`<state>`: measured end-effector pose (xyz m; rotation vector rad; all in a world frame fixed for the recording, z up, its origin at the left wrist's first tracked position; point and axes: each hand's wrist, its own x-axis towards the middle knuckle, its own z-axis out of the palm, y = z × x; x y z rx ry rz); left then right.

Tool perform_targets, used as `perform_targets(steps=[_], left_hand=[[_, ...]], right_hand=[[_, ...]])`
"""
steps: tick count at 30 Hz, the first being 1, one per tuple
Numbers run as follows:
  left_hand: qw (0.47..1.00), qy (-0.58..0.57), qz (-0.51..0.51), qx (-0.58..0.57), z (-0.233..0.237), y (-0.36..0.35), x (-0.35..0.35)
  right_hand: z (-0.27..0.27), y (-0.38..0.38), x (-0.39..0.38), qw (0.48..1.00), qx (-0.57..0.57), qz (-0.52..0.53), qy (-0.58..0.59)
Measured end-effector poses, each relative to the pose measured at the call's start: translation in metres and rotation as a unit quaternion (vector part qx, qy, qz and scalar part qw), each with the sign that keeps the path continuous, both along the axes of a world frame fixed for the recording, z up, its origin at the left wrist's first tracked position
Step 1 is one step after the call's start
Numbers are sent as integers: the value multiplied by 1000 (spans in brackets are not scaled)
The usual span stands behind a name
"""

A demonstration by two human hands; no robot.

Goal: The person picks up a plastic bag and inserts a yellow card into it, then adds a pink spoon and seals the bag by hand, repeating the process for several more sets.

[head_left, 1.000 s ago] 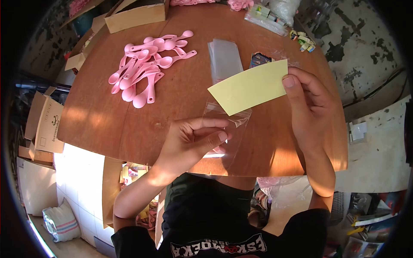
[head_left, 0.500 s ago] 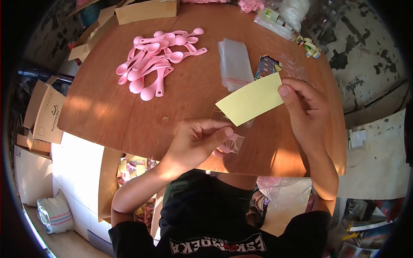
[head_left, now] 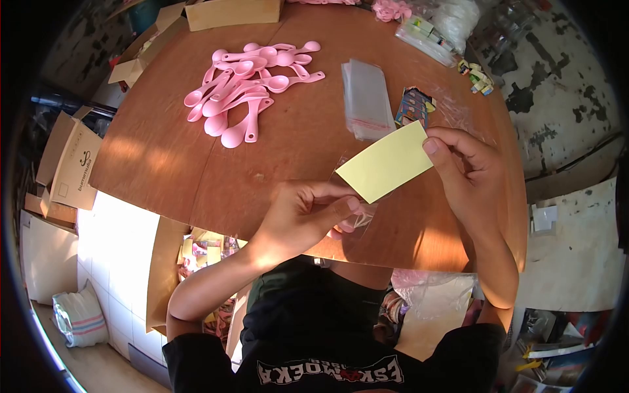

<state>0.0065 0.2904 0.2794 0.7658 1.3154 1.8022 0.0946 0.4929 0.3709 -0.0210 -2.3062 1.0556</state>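
Note:
A pale yellow card [head_left: 385, 162] is pinched at its right end between the thumb and fingers of my right hand [head_left: 466, 171]. It is tilted, and its lower corner overlaps the clear plastic bag [head_left: 368, 219] in this view. Thumb and fingers of my left hand [head_left: 306, 217] are closed on that bag near the table's front edge; the card covers the bag's upper part. Beyond my hands lies a stack of clear plastic bags [head_left: 367, 98], with dark printed cards [head_left: 413, 108] at its right. A heap of pink measuring spoons [head_left: 246, 88] is spread at the left.
The brown wooden table [head_left: 157, 157] has a curved edge. A cardboard box [head_left: 232, 13] stands at its far side, with plastic packs [head_left: 426, 39] and small yellow pieces [head_left: 477, 77] at the far right. An open box of packets [head_left: 206, 252] sits below the front edge.
My right hand has lowered the yellow card slightly, bringing its lower corner closer to my left fingers. The camera view has shifted a little. Both hands keep their holds.

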Motion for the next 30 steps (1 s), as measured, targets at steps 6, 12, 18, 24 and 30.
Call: perform_targets(steps=[6, 12, 18, 24, 30], left_hand=[[1000, -12, -3, -2, 5, 1, 4], [1000, -1, 14, -11, 3, 0, 7], [1000, 3, 27, 11, 5, 3, 9], [997, 35, 33, 64, 4, 2, 6], [997, 74, 15, 15, 5, -4, -3]], right_hand=[[-2, 4, 6, 999, 36, -4, 2], [5, 0, 11, 997, 20, -44, 64], [3, 3, 12, 996, 53, -31, 68], [11, 2, 14, 993, 117, -15, 11], [26, -10, 0, 984, 173, 30, 8]])
